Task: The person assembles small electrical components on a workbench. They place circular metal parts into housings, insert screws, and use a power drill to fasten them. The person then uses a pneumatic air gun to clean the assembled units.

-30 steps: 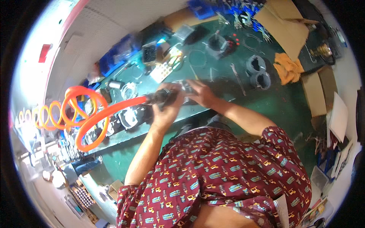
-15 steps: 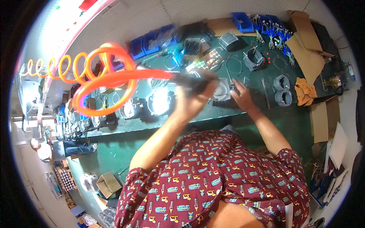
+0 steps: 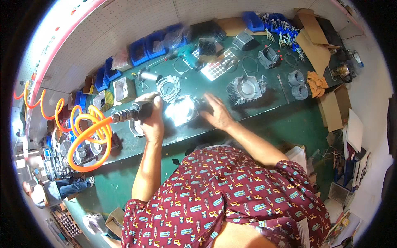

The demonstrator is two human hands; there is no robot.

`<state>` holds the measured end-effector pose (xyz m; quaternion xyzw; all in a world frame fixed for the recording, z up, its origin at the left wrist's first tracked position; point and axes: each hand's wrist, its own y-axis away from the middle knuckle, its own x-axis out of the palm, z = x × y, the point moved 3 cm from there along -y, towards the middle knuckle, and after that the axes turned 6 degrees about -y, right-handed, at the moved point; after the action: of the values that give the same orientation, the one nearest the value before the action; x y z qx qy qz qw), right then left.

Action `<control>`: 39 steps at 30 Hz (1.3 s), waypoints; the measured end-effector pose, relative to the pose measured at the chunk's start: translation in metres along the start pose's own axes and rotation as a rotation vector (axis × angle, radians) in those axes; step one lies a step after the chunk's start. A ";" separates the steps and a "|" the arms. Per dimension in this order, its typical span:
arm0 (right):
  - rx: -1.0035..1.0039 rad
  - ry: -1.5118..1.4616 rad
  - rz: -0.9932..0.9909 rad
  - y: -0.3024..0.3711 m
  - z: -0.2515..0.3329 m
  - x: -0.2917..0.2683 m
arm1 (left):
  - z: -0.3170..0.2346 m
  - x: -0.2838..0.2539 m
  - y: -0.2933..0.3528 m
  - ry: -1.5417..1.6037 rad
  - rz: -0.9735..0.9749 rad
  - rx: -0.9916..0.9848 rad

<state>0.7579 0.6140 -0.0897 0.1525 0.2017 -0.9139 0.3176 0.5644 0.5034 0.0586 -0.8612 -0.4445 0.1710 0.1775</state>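
Note:
My left hand is closed around a black-handled air tool joined to an orange coiled hose. The tool is raised over the bench, left of a brightly lit metal housing. At that housing's right side is my right hand, its fingers stretched out and apart against a dark part there. Glare hides much of the housing's face. Farther right a grey finned housing with a round centre lies on the bench, apart from both hands. A coil of grey cable lies behind the lit housing.
Blue bins line the back of the green bench. A sheet of round stickers lies mid-bench. Grey ring-shaped parts, an orange cloth and cardboard are on the right. Another person is at far left.
My left hand has carried the air tool leftward, away from the finned housing. My right hand has also shifted left, from that housing to the lit one. The view has turned left.

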 end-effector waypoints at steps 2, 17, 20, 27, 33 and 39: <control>-0.002 0.016 0.011 -0.003 -0.007 0.011 | 0.008 0.007 0.004 0.030 -0.030 -0.024; -0.036 -0.042 0.042 0.000 -0.026 0.012 | -0.001 0.026 0.012 0.065 0.213 -0.013; 0.040 -0.038 0.045 0.001 -0.029 0.019 | -0.011 0.029 -0.001 -0.200 0.419 0.122; 0.066 -0.081 0.047 0.003 -0.018 0.039 | -0.014 0.048 -0.024 -0.094 0.428 -0.016; 0.064 -0.098 0.026 0.004 -0.013 0.044 | -0.015 0.034 -0.019 -0.263 0.461 -0.025; 0.048 -0.121 0.052 0.005 -0.009 0.049 | -0.005 0.023 -0.016 -0.273 0.512 -0.072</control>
<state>0.7251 0.5893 -0.1191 0.1099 0.1561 -0.9175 0.3490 0.5674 0.5305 0.0671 -0.9203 -0.2380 0.3084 0.0365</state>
